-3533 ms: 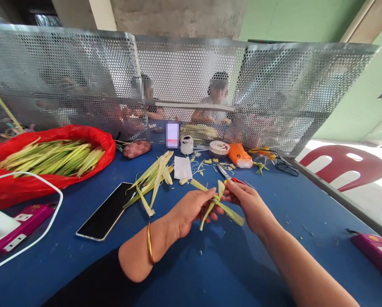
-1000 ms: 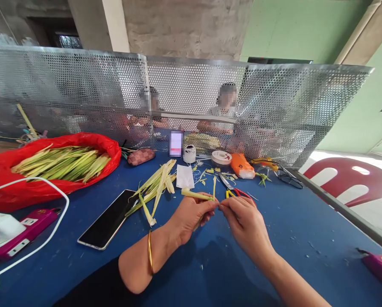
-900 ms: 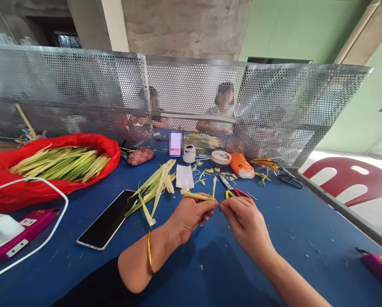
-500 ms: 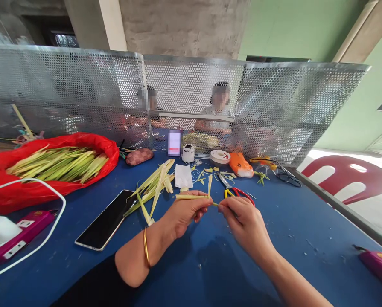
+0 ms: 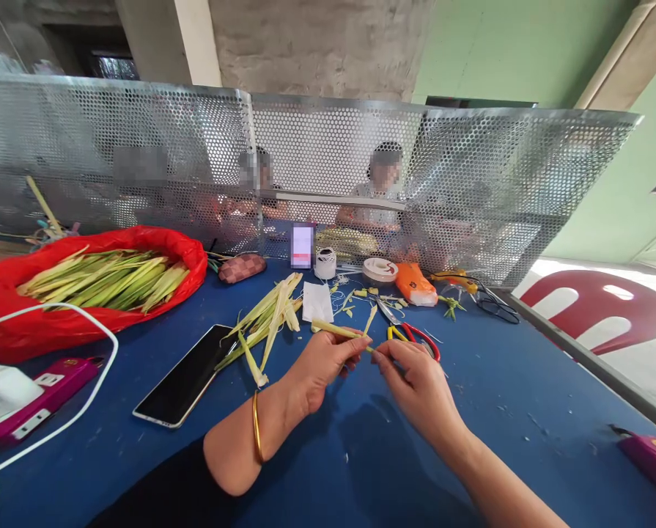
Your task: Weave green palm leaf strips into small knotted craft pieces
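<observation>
My left hand [image 5: 328,361] pinches a folded strip of pale green corn husk [image 5: 336,330], with one length pointing left and a short flap standing up. My right hand [image 5: 413,370] is closed on the thin green end of the same husk, close to my left fingertips. Just beyond my right hand lie scissors [image 5: 402,331] with red and yellow handles. A loose pile of husk strips [image 5: 267,312] spreads to the left of my hands, beside a white paper [image 5: 317,302]. Part of the held husk is hidden by my fingers.
A red bag [image 5: 196,268] of husks stands at left. A black phone [image 5: 188,378], power strip [image 5: 36,396], thread spool [image 5: 325,264], tape roll [image 5: 380,270] and orange packet [image 5: 415,284] lie on the blue table [image 5: 514,411]. Behind a perforated metal screen [image 5: 328,147] sit people.
The husk in my hands has tilted, its left length now slanting and its upright flap leaning right. Both hands stay close together, and the view has shifted slightly.
</observation>
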{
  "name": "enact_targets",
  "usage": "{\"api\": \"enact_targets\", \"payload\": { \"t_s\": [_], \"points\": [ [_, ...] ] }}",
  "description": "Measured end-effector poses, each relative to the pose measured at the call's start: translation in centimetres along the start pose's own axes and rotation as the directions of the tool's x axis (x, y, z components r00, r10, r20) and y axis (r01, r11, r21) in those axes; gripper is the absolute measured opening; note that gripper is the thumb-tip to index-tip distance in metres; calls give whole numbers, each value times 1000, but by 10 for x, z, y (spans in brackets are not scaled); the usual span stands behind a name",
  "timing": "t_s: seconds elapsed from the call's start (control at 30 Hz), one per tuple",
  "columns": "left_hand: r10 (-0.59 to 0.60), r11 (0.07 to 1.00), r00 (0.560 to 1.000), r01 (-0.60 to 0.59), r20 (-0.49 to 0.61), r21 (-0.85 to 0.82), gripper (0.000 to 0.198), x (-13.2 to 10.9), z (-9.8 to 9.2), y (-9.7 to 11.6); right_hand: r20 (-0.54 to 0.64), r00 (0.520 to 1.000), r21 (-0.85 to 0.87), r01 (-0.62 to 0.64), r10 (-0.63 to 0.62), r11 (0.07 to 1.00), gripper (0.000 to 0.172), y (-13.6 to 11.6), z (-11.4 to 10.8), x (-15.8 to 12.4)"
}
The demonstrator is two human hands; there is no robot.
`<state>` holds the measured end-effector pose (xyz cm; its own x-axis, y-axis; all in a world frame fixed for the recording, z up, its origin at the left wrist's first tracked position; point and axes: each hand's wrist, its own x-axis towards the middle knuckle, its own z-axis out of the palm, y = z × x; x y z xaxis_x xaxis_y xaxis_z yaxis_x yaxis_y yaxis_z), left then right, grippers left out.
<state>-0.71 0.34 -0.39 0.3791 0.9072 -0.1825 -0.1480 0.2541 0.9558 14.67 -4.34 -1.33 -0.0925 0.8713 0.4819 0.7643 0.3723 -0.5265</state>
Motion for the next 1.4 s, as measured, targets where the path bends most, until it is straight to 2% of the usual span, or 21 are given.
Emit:
{"api": "enact_targets", "payload": {
  "t_s": [0.13,0.27,0.33,0.43,0.5,0.53,0.6,0.67,0.7,0.77,0.87,1.03,1.23,1.33,1.4],
  "points": [
    [19,1000,997,-20,-78,-21,33,1,4,-6,15,995,-4,94,-94,996,26,-3,3,-1],
    [28,998,997,-24,-66,55,35,2,1,-4,24,984,-16,179,-178,984,24,-7,-1,-2],
    [39,989,999,-34,-32,142,37,1,0,0,-32,980,-58,194,-196,979,20,-7,-5,-2],
    [24,964,997,-44,79,262,42,-2,0,3,-195,964,-160,149,-179,976,16,-2,-12,0],
    [-11,941,986,-45,164,335,43,-7,3,2,-212,969,-175,88,-125,981,18,4,-14,3],
    [-32,928,979,-45,200,369,40,-9,4,1,-165,984,-135,52,-74,989,19,7,-15,5],
    [-82,894,965,-38,247,447,34,-12,7,-1,7,999,41,-42,42,998,22,11,-14,8],
    [-127,855,958,-26,257,517,30,-13,8,-5,182,977,253,-158,113,955,21,12,-11,10],
    [-143,840,957,-17,253,542,28,-13,8,-6,239,963,335,-203,125,920,20,11,-10,10],
    [-161,818,960,0,230,575,27,-13,7,-8,273,952,419,-245,136,874,17,9,-7,10],
    [-163,818,960,3,227,575,29,-12,6,-9,202,966,432,-237,162,870,21,6,-5,9],
    [-157,865,939,-18,304,502,27,-15,4,-3,78,975,449,-219,206,866,23,0,-1,7],
    [-164,854,917,-52,363,518,31,-14,2,-5,-22,976,436,-187,218,880,25,-6,9,1],
    [-161,860,915,-54,370,508,29,-13,3,-10,-27,973,451,-192,228,872,25,-4,9,2],
    [-175,890,924,0,340,456,29,-12,5,-11,16,964,495,-237,264,836,26,0,6,5]
  ]
}}
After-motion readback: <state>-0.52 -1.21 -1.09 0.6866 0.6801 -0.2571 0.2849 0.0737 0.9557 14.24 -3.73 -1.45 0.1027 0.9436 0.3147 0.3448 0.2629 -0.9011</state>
